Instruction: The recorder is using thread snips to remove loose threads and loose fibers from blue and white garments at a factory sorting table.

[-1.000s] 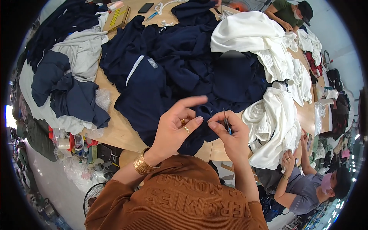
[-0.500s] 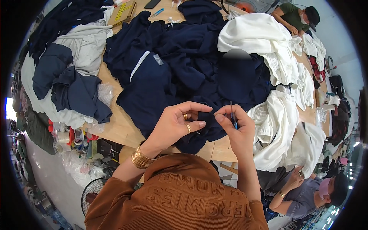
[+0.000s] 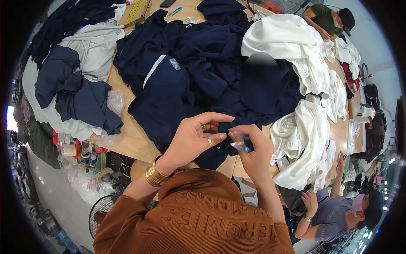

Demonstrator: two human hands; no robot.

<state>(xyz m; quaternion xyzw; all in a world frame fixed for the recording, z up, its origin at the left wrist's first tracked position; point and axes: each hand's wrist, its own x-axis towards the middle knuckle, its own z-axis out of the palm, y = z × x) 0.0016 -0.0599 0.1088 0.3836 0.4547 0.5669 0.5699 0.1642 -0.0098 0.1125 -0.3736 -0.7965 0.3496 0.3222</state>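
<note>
My left hand [image 3: 198, 134], with rings and gold bracelets, pinches a bit of the navy garment [image 3: 160, 112] near the front edge of the table. Close beside it, my right hand [image 3: 256, 148] is closed around a small pair of thread snips [image 3: 246, 148] with blue on the handle. The metal blades point left, toward the pinched cloth. Fingers partly hide the snips, and I cannot see whether the blades touch the fabric. More navy cloth lies bunched in front of both hands.
White garments [image 3: 296, 139] are heaped on the right, grey and dark ones [image 3: 84, 101] on the left. A blue cutter [image 3: 174, 12] and a phone [image 3: 168, 3] lie at the far side. Co-workers [image 3: 334, 216] are at the right; a fan [image 3: 101, 213] stands lower left.
My right hand has come left and slightly down, turning the snips so the blades point left. My left hand has barely moved. The nearer co-worker's hands have left a white garment.
</note>
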